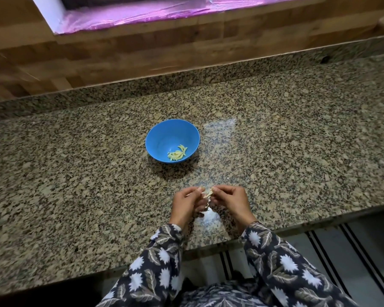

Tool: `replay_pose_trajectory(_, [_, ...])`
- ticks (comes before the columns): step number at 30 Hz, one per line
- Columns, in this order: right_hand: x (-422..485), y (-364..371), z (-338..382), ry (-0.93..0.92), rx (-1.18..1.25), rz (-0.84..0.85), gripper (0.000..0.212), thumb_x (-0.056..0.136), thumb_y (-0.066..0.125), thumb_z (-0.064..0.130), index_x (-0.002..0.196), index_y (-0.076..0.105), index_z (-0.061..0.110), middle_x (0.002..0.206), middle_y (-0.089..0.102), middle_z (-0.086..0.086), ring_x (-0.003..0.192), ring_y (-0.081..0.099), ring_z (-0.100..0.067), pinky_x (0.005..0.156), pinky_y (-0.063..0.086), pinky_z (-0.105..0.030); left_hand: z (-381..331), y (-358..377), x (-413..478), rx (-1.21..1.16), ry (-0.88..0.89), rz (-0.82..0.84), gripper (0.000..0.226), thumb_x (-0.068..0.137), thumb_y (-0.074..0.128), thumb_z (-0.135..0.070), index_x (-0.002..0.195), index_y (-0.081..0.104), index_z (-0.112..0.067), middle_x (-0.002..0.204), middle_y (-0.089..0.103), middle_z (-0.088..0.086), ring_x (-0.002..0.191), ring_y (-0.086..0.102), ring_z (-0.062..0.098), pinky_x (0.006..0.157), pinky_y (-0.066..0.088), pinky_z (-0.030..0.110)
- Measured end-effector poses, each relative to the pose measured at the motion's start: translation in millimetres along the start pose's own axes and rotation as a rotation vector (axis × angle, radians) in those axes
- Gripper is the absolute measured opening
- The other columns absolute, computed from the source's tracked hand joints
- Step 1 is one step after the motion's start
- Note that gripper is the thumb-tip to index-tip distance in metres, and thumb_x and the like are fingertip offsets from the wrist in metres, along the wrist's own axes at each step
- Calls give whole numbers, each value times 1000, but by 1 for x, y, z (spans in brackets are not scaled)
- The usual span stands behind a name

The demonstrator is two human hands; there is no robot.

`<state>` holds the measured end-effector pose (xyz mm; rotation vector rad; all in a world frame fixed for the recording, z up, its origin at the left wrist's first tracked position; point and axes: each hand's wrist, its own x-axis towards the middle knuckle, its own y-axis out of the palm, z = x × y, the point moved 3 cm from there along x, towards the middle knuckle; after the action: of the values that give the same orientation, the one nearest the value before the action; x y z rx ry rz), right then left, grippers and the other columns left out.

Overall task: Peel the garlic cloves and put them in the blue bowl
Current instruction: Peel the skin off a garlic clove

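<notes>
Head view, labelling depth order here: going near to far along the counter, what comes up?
Patterned sleeves → left hand and right hand pinching a garlic clove → blue bowl holding peeled cloves → wooden wall.

No readable text or labels anywhere.

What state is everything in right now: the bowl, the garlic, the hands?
blue bowl: upright on the counter, a few cloves inside.
peeled cloves: bare, lying in the bowl's bottom.
garlic clove: pinched between both hands, skin seemingly partly on.
left hand: fingers curled, pinching the clove.
right hand: fingers curled, pinching the clove.
</notes>
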<state>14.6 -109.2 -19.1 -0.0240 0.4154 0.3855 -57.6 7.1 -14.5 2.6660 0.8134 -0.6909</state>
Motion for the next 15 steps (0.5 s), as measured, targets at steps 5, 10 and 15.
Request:
replay_pose_trajectory(5, [14, -35, 10, -157, -670, -160, 22, 90, 57, 17, 108, 66, 11, 96, 69, -3, 53, 51, -4, 44, 40, -6, 3, -22, 13, 235, 39, -187, 7, 82, 67, -3, 88, 72, -2, 82, 71, 13, 67, 64, 20, 63, 55, 30])
replay_pose_trajectory(10, [36, -64, 22, -198, -1103, -224, 23, 92, 52, 16, 111, 65, 14, 102, 62, -4, 67, 54, -10, 54, 43, -12, -11, -26, 26, 633, 98, -211, 4, 78, 73, -10, 82, 74, -11, 90, 72, 3, 87, 65, 16, 87, 51, 29])
replay_pose_trajectory(15, [39, -60, 21, -286, -1265, -252, 39, 91, 53, 24, 130, 49, 19, 124, 53, -2, 114, 49, -16, 101, 38, -27, -21, -20, 31, 977, 163, -246, 4, 80, 71, -11, 81, 74, -13, 92, 71, 1, 82, 57, 10, 76, 41, 19])
